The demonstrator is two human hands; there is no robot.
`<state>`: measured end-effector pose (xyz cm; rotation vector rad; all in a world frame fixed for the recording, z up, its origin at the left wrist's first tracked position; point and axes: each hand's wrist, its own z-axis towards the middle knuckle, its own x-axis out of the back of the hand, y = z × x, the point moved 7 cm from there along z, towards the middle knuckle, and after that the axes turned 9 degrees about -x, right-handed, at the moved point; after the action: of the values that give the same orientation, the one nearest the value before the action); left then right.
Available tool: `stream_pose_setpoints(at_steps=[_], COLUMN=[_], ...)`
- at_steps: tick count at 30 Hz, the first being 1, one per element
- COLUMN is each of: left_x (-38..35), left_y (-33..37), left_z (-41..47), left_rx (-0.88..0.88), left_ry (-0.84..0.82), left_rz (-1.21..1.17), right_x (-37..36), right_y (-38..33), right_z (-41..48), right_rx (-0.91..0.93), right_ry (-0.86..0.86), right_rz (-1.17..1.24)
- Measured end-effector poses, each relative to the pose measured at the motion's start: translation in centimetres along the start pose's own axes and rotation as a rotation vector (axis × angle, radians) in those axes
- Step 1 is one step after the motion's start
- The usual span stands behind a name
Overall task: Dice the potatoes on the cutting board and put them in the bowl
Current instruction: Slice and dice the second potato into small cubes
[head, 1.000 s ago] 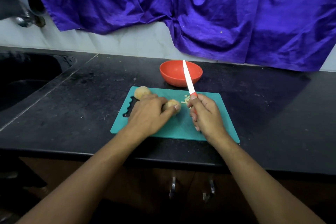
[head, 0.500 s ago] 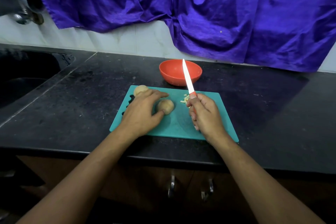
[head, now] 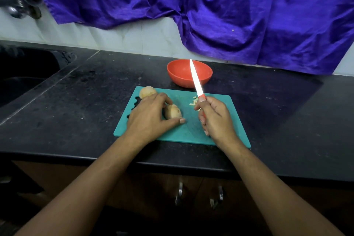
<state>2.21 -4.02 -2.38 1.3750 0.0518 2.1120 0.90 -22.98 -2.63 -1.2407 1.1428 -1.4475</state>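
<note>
The left hand [head: 147, 119] cups the near potato [head: 173, 111] mid-board, fingers curled over its top and thumb tucked along its six o'clock side, a snug holding grip. The right hand [head: 216, 119] is wrapped tight round the red handle of the knife [head: 195, 80], whose white blade is raised and angled toward twelve o'clock, its tip showing against the bowl [head: 182, 80] in this view. The blade is well clear of the potato, so I judge this the set-up for the first cut and the dicing barely begun.

Next, the blade should swing round toward nine o'clock and come down on the potato's exposed right end, clear of the thumb. That rounded, smooth-skinned tuber looks ready to roll, so halving it for a flat face seems wise.

The far potato [head: 147, 92], tan and plump, waits at the ten o'clock corner of the teal cutting board [head: 191, 130], a flat plastic-looking slab with a wavy cut-out handle at nine. A few pale scraps [head: 193, 101] lie at two o'clock from the held potato. The bowl, glossy orange-red, shows no pieces inside and sits on the speckled black counter [head: 86, 101] at twelve o'clock, just beyond the board. Crumpled purple cloth [head: 229, 5] hangs behind.
</note>
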Motion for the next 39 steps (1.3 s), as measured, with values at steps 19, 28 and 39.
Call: stream_pose_setpoints(at_steps=[19,28,39], left_x=[-0.4,-0.3,0.0], left_y=[-1.5,-0.8,-2.2], left_z=[-0.2,0.2,-0.3], left_rx=[0.002,0.078,0.107], left_ry=[-0.109,-0.049,-0.055], left_rz=[-0.323,-0.152,-0.398], right_x=[-0.4,-0.3,-0.3], right_y=[-0.2,0.0,0.1], right_z=[0.7,0.6,0.4], right_rx=[0.005,0.034,0.079], right_ry=[-0.02,-0.001,0.016], right_rz=[-0.067,-0.072,-0.115])
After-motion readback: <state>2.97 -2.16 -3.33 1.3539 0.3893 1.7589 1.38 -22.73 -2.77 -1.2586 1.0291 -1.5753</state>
